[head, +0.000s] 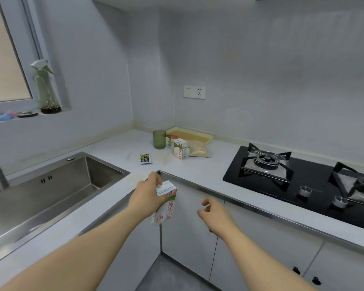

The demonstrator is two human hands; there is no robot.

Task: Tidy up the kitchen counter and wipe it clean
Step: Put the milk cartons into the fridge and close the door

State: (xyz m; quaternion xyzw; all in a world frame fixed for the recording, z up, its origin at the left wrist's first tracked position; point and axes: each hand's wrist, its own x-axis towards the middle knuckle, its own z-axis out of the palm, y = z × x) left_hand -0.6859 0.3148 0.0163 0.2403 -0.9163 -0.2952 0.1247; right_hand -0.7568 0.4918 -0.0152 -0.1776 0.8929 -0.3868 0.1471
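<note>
Milk carton, the white cardboard one with red and green print (165, 203), is off the table right now, held out over the cabinet fronts just past the table's inside corner, tilted a bit. Left hand (147, 193) has its fingers (157, 179) clamped around the carton's top end. Right hand (215, 215) is empty, fingers loosely curled and apart, hanging near the carton but not touching. Pale grey table (118, 152) has more clutter at the back corner: a second small milk carton (180, 148), a translucent green plastic mug (159, 139), a clear bag of grains (199, 152), a shallow cream tray (206, 136) and a little black-and-green packet (145, 159). So I'd say we're mid-tidying, nowhere near wiping. Next move probably means binning or stashing this carton somewhere, then grabbing the rest.
</note>
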